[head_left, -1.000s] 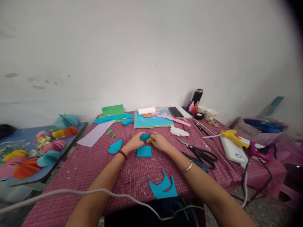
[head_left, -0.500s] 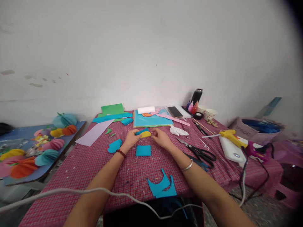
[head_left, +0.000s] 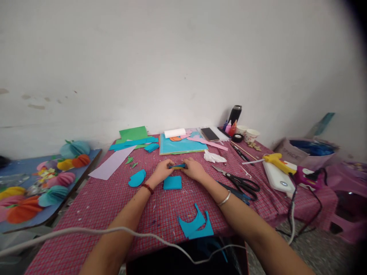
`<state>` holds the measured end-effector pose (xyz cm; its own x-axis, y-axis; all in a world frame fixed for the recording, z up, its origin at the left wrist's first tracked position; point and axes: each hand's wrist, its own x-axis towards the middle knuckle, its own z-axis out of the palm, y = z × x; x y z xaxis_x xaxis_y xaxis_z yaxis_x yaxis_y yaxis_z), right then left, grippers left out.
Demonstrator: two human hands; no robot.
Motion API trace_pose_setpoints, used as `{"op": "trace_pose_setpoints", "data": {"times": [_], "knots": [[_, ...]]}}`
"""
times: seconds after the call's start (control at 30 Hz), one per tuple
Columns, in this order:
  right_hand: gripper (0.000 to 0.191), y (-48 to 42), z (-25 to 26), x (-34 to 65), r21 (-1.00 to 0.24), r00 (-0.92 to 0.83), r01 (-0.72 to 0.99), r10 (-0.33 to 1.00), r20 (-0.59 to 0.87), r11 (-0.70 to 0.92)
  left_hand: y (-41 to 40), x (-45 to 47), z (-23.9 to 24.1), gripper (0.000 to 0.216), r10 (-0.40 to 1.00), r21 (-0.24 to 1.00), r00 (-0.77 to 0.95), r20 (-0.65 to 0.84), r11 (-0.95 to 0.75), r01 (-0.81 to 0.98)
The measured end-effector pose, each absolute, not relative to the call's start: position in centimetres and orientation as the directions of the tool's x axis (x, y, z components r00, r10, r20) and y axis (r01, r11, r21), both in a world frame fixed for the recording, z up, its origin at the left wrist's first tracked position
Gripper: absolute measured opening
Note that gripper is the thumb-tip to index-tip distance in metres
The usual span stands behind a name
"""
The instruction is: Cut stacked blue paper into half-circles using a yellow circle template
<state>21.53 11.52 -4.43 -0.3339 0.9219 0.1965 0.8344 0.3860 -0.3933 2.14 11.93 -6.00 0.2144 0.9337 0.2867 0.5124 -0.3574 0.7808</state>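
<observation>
My left hand (head_left: 163,170) and my right hand (head_left: 194,169) are closed on opposite ends of blue paper (head_left: 177,166) near the middle of the table. A yellow piece (head_left: 179,168) shows along its lower edge; my fingers hide part of both. Just in front lies a folded blue paper rectangle (head_left: 172,183). Left of my left wrist are rounded blue paper pieces (head_left: 137,178). Curved blue offcuts (head_left: 191,226) rest at the near edge. Black-handled scissors (head_left: 241,183) lie to the right of my right forearm.
A white cable (head_left: 120,229) crosses in front of my forearms. On the right are a yellow glue gun (head_left: 275,162), a white box (head_left: 279,179), crumpled tissue (head_left: 214,157) and a phone (head_left: 210,134). Paper pumpkins (head_left: 24,209) sit on the blue side table (head_left: 91,154).
My right hand has closed on the right end of the blue paper, which now appears nearly edge-on. Less of the yellow piece shows. The view has shifted slightly.
</observation>
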Motion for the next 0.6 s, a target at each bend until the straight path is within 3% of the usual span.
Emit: {"op": "trace_pose_setpoints", "data": {"times": [0.17,0.33,0.6], "knots": [[0.017,11.79,-4.21,21.10,-0.389,-0.339,0.839,0.925,0.174,0.380,12.08,2.47,-5.83,0.007,0.937,0.761,0.209,0.280,-0.349,0.546],[0.015,12.00,-3.90,21.21,-0.385,-0.317,0.848,0.931,0.182,0.364,12.39,2.81,-5.68,0.008,0.945,0.760,0.172,0.280,-0.327,0.561],[0.017,12.03,-4.16,21.31,-0.381,-0.323,0.853,0.934,0.150,0.356,11.88,2.64,-5.89,0.047,0.948,0.770,0.208,0.240,-0.316,0.554]]}}
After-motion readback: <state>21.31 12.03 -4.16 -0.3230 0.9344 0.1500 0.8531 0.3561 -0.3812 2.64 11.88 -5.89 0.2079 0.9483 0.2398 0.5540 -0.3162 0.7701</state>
